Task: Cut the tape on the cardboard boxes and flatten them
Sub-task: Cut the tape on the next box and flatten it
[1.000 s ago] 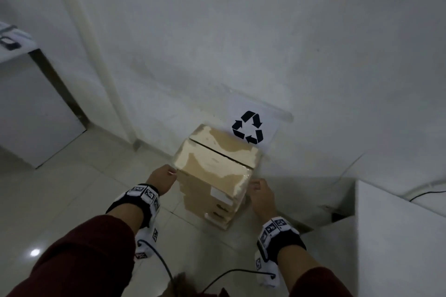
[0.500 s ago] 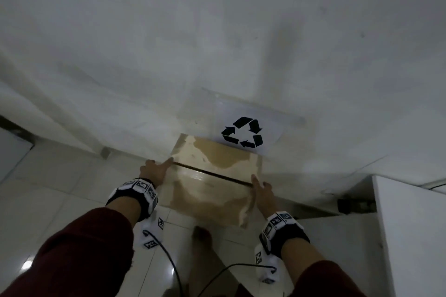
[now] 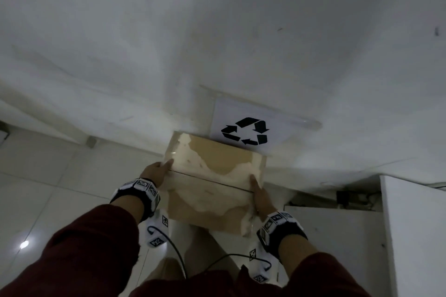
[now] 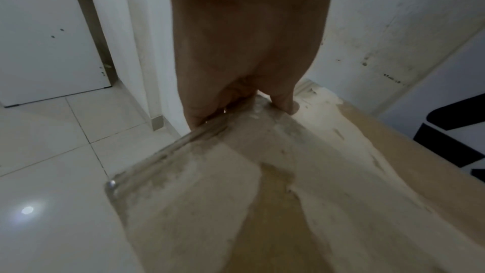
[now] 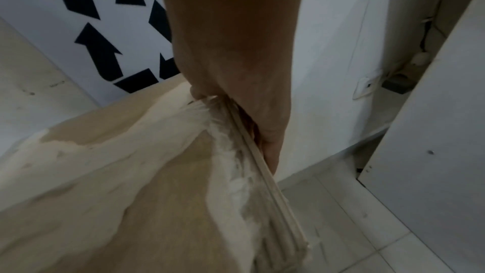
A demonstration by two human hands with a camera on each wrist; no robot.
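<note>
A brown cardboard box (image 3: pixel 214 176) with torn pale patches and a seam across its face is held up in front of a white wall. My left hand (image 3: pixel 166 166) grips its left edge; in the left wrist view the thumb (image 4: pixel 286 99) lies on the face and the fingers (image 4: pixel 199 111) curl under the taped edge. My right hand (image 3: pixel 253 183) grips the right edge, thumb on top and fingers (image 5: pixel 270 148) wrapped behind. That edge of the cardboard (image 5: pixel 262 184) shows several thin layers. What lies under the box is hidden.
A recycling sign (image 3: pixel 246 130) hangs on the wall just behind the box. A white cabinet (image 3: pixel 415 236) stands close on the right, with a socket and cable (image 5: pixel 364 88) behind it. A white door (image 4: pixel 52 38) is at the left. Pale floor tiles (image 3: pixel 48 200) lie below.
The box stood on the floor with my hands low at its sides; now both hands hold its side edges and its seamed face is turned up towards me, nearer the sign.
</note>
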